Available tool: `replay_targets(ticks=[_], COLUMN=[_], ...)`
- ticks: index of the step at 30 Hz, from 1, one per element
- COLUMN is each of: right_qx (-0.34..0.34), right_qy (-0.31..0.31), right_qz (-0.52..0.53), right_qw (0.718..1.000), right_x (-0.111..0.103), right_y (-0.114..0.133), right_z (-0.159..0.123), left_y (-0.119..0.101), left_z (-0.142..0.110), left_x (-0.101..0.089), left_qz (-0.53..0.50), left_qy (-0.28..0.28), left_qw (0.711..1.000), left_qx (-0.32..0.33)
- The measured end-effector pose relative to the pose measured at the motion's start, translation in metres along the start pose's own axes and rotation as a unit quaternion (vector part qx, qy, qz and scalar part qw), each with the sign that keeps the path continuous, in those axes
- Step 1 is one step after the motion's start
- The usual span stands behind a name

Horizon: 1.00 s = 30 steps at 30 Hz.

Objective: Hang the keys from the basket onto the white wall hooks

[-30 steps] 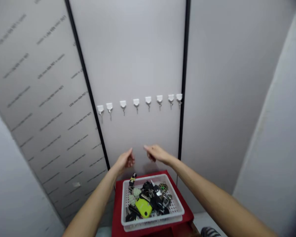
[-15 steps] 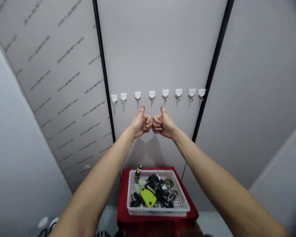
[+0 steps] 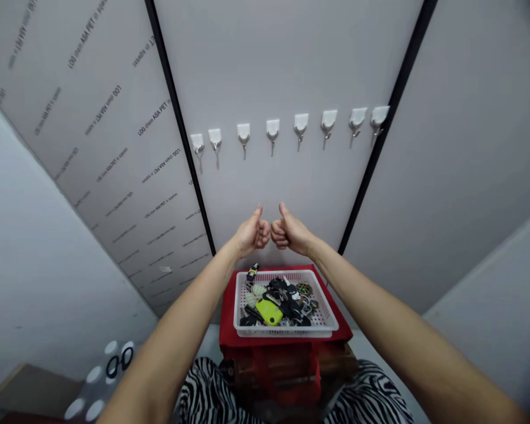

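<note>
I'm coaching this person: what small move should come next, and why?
Perhaps lower the right hand toward the lime-green item in the white basket: it lies largely uncovered there, while both that hand and the left hand seem empty, thumbs raised.

Black lettering repeats in slanting rows across the pale wall panel [image 3: 101, 138] at left, reading "LOG chem ASA PET in" where it is sharpest, with the word after "in" too unclear to make out

Indoor nook, exact type unclear; panelled walls [image 3: 269, 65]; hooks [image 3: 272, 129]
</note>
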State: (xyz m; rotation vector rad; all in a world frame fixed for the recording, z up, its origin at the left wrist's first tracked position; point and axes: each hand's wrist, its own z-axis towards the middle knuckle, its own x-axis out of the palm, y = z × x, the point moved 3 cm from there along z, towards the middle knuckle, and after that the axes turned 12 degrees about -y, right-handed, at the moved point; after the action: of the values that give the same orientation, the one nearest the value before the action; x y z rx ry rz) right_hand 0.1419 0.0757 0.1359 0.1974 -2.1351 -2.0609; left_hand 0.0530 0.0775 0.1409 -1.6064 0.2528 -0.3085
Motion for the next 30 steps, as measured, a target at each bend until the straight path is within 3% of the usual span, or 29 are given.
replay_targets(ticks=[3,7,10,13,16,21,30], right_qx=[0.015,0.055,0.071,0.084,0.098,0.091,0.000], right_qy=[-0.052,-0.104,-0.106,-0.121,-0.126,-0.120,-0.124], right_qz=[-0.048,-0.137,-0.148,-0.138,-0.129,-0.119,-0.108], right_qw=[0.997,0.984,0.981,0.979,0.979,0.981,0.986], right_x=[-0.006,-0.009,-0.002,0.005,0.007,0.006,0.009], right_y=[-0.038,-0.087,-0.108,-0.119,-0.126,-0.132,-0.120], right_z=[-0.003,-0.007,-0.005,0.000,0.004,0.009,0.017], left_y=[0.036,0.076,0.100,0.117,0.126,0.123,0.122], left_z=[0.000,-0.006,-0.009,-0.010,-0.009,-0.011,-0.015], left_x=[-0.016,-0.039,-0.042,-0.039,-0.039,-0.040,-0.033], left_qz=[0.167,0.457,0.570,0.626,0.629,0.590,0.436], left_qy=[-0.090,-0.226,-0.250,-0.241,-0.223,-0.260,-0.210], left_qw=[0.982,0.858,0.779,0.739,0.743,0.758,0.866], left_qx=[0.015,0.065,0.072,0.057,0.047,0.095,0.125])
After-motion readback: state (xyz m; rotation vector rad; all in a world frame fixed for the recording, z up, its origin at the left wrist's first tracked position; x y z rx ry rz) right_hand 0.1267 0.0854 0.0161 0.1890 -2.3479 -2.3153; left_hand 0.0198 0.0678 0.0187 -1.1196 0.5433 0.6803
